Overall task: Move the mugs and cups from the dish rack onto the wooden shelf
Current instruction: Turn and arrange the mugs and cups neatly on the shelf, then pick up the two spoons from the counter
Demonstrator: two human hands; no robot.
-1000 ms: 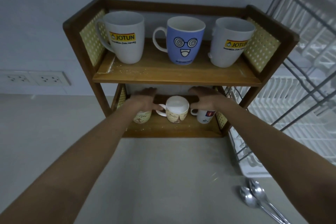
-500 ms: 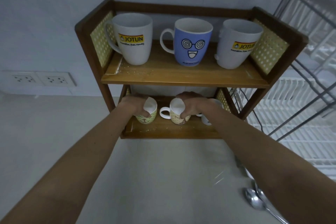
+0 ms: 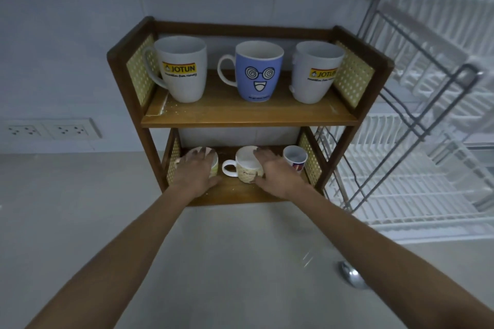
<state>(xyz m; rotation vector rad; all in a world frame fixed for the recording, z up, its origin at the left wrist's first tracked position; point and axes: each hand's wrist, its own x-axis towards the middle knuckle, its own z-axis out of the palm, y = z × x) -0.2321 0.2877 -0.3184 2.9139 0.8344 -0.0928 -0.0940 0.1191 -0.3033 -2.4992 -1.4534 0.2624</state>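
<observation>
lower shelf (image 3: pixel 240 192) | your left hand (image 3: pixel 196 168) draped over left cup (image 3: pixel 211 157), grip unclear | right hand (image 3: pixel 275 168) loose, touching middle cup (image 3: pixel 247 165) from its right

3 mugs (image 3: pixel 258 74) upright on wooden shelf (image 3: pixel 248 115) top, 3 cups (image 3: pixel 247 165) below.

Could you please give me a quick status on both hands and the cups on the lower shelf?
Left hand draped over left cup. Right hand on beige cup, lower shelf. Small cup standing free. Nothing in the way.
</observation>
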